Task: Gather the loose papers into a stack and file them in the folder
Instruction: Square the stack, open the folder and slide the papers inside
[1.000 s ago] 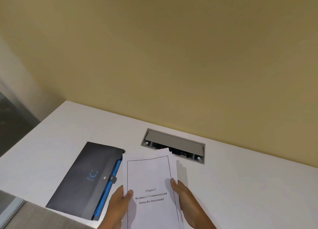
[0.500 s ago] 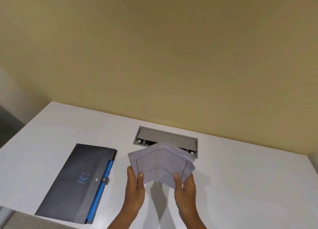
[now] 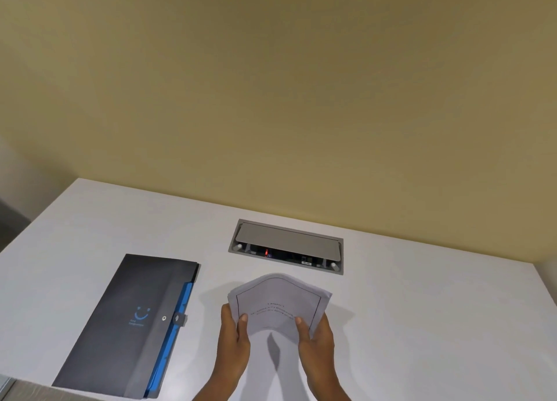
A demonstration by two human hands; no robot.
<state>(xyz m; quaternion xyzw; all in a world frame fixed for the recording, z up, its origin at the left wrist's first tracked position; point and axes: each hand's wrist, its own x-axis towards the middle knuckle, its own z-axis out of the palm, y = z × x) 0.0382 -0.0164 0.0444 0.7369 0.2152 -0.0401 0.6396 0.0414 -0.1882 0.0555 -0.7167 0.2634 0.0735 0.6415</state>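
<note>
Head view is pointed down at a white desk (image 3: 422,325) set against a yellowish wall (image 3: 301,99). A stack of papers (image 3: 278,305) is held up off the desk between both hands, bowed upward in the middle so the top edge arches. The left hand (image 3: 233,337) is clamped on the lower left edge of the stack, thumb on the front sheet and fingers tucked behind; the right hand (image 3: 316,340) is pinched onto the lower right edge the same way. A thin black border and a few lines of centred text can be seen on the front page, but the print is too blurry to be read. A shadow is cast on the desk right under the stack.

Off to the left, well apart from the hands, a dark grey folder (image 3: 129,325) is lying flat and closed on the desk — blue smiley logo on the cover, a snap button tab on its right edge, and a strip of blue showing along that same edge. Behind the papers, a grey cable box (image 3: 286,245) is sunk into the desktop with its flap part open — a small red light can be made out inside.
</note>
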